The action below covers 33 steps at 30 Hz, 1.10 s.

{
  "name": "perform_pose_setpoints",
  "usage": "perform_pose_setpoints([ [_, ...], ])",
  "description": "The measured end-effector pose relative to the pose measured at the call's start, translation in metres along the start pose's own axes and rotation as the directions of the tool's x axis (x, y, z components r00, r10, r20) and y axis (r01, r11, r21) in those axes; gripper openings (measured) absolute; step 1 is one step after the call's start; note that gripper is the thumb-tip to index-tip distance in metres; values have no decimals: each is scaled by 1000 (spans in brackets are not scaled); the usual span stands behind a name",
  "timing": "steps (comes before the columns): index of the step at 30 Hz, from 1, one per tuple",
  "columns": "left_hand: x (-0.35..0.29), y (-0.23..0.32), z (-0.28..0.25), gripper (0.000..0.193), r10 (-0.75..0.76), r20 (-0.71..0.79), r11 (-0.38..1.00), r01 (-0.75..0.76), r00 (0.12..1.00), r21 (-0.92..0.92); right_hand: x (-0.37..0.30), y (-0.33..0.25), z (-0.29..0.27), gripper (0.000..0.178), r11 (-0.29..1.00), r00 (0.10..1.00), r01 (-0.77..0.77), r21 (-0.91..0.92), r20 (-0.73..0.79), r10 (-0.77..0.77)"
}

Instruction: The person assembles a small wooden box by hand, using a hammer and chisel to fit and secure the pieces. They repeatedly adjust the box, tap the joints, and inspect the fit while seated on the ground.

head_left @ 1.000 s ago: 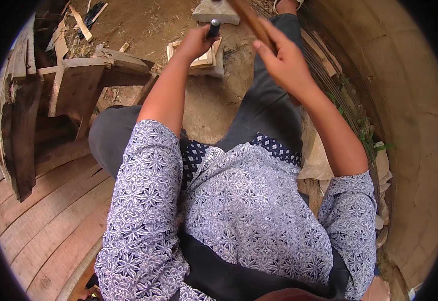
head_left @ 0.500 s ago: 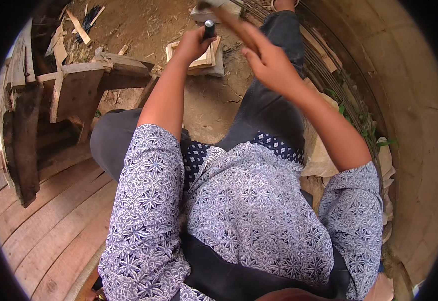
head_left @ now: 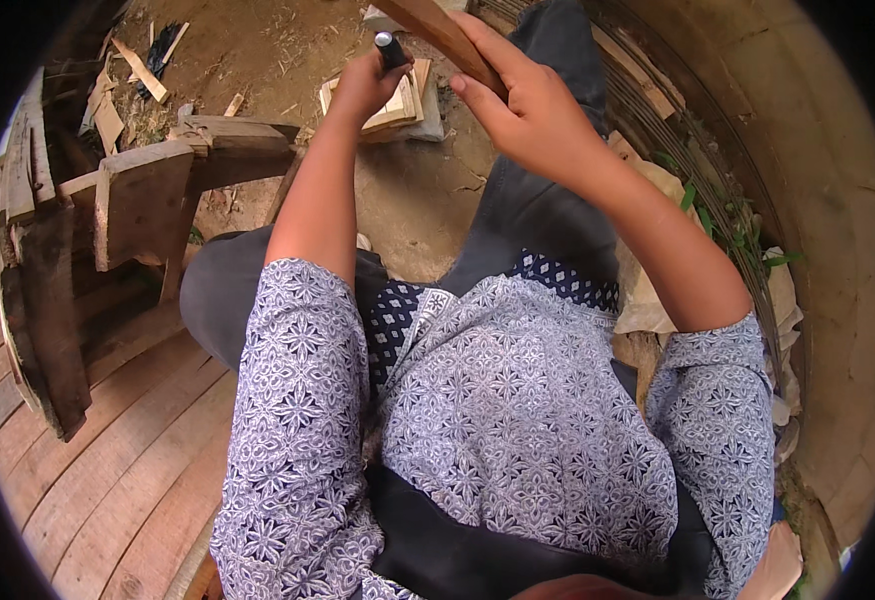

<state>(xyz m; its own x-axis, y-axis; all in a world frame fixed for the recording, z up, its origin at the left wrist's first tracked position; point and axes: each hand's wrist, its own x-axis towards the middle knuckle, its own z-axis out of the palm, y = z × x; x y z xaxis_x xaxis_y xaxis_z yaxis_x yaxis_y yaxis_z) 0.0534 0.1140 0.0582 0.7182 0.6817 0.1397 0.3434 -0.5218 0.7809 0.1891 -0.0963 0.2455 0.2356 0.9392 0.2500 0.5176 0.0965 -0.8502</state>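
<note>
My left hand is closed around the dark handle of a chisel, whose round metal cap points up. Its blade is hidden below my fist. Under and beside that hand lies a pale wooden piece with raised edges, resting on a flat greyish block. My right hand grips a brown wooden handle, raised to the right of the chisel and apart from it. The handle's far end runs out of the top of the view, so its head, if any, does not show.
Old wooden boards, nailed together, stand at the left beside a slatted plank surface. Offcuts lie on the dirt ground. Long thin rods and a large tan curved panel run along the right. My legs flank the work.
The wooden handle, blurred by motion before, now shows sharply and sits farther up and left with my right hand. My left hand still holds the chisel; the whole view has shifted slightly.
</note>
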Motion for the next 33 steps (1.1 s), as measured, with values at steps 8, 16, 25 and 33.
perform_pose_setpoints([
  [8, -3, -8, 15, 22, -85, 4, 979, 85, 996, -185, -2, 66, -7, 61, 958, 977, -213, 194, 49, 207],
  [16, -5, -13, 14, 22, -157, 5, 942, 151, 988, -298, -32, 60, 15, 60, 585, 794, -530, 614, 118, 596],
  [25, -2, 11, 4, 28, -146, -48, 985, 141, 988, -97, -54, 73, 32, 56, 693, 832, -517, 503, 102, 546],
  [33, 0, 8, 8, 32, -187, -74, 981, 182, 980, -66, -4, 22, 7, 52, 992, 991, 117, 45, -67, -114],
])
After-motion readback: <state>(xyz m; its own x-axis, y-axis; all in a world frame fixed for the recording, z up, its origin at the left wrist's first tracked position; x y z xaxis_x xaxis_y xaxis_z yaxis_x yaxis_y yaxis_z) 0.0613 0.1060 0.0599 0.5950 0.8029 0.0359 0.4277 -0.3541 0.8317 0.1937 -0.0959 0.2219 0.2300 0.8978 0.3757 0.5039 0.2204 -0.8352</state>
